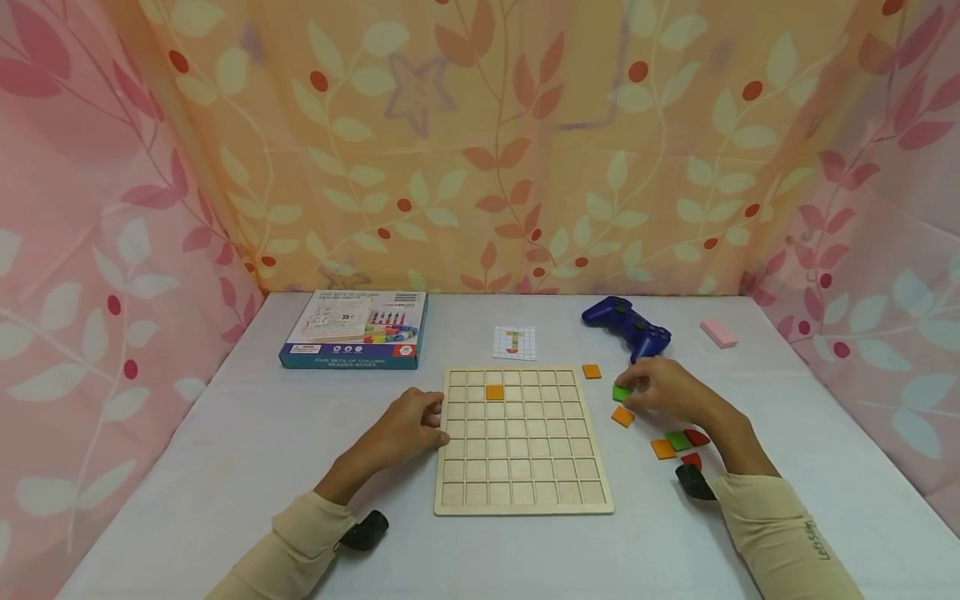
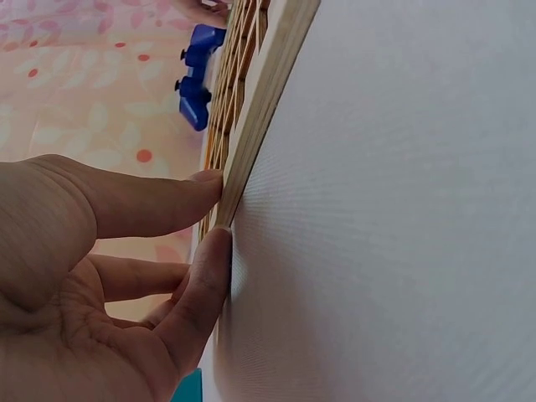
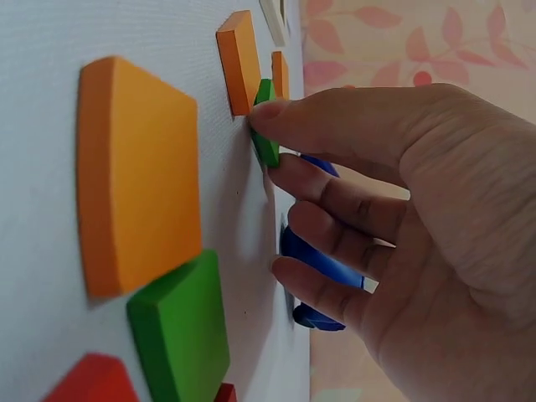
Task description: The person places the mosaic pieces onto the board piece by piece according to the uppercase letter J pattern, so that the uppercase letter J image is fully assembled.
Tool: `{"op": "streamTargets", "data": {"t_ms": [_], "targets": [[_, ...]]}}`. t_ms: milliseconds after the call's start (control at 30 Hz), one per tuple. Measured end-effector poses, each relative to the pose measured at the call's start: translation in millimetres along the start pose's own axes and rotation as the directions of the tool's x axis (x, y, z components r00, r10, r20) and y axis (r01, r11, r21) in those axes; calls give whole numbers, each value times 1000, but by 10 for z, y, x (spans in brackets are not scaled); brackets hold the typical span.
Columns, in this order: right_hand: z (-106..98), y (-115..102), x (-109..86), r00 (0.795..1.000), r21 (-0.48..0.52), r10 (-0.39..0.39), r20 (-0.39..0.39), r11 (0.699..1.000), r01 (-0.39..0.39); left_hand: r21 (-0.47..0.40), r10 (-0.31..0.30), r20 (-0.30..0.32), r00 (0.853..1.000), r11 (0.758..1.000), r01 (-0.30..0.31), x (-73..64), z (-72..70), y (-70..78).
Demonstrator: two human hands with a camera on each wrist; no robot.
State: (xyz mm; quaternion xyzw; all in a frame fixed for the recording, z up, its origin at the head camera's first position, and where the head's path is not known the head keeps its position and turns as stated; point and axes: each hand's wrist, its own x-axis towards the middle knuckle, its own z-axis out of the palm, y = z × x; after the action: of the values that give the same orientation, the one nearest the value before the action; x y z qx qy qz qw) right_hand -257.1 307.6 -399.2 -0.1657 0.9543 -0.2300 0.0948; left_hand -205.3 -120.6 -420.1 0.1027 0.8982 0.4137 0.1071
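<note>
My left hand [image 1: 405, 429] rests against the left edge of a wooden grid board [image 1: 525, 450]. In the left wrist view its thumb and a finger touch the board's rim, a little apart from each other. One orange square tile [image 1: 495, 392] sits in a cell near the board's top. Right of the board, my right hand [image 1: 667, 390] pinches a green square tile [image 3: 265, 126] between thumb and forefinger, at the table. Loose orange tiles [image 1: 622, 417] lie close by. Nearer me are another orange tile [image 3: 142, 176], a green tile [image 3: 188, 327] and red curved-edged pieces [image 1: 696, 437].
A small pattern card [image 1: 515, 342] with a coloured J-like figure lies behind the board. At the back left is a beaded-game box [image 1: 352, 329]. A blue game controller [image 1: 630, 325] lies just beyond my right hand, with a pink block [image 1: 718, 334] farther right.
</note>
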Motion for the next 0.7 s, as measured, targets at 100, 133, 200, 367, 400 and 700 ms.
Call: {"op": "streamTargets", "data": {"t_ms": [100,133,200,367,400,700], "targets": [[1,-23,10,999,2,-35,-26,999,35,2,-4,-1,1000,1000,4,3,0,1],[1,-34,12,998,5,-52,-36,999,52,2,-6,-1,1000,1000,6,4,0,0],[4,-56,14,996,9,-79,-52,997,79,0,-6,1,1000,1000,6,4,3,0],[8,-85,22,995,12,-86,-55,996,87,-5,6,6,1000,1000,-6,-4,-2,4],[9,-86,23,996,10,-75,-51,997,76,-6,7,6,1000,1000,-7,-6,-4,4],[-2,-85,12,999,7,-34,-22,999,34,-9,17,-3,1000,1000,-17,-18,-9,2]]}}
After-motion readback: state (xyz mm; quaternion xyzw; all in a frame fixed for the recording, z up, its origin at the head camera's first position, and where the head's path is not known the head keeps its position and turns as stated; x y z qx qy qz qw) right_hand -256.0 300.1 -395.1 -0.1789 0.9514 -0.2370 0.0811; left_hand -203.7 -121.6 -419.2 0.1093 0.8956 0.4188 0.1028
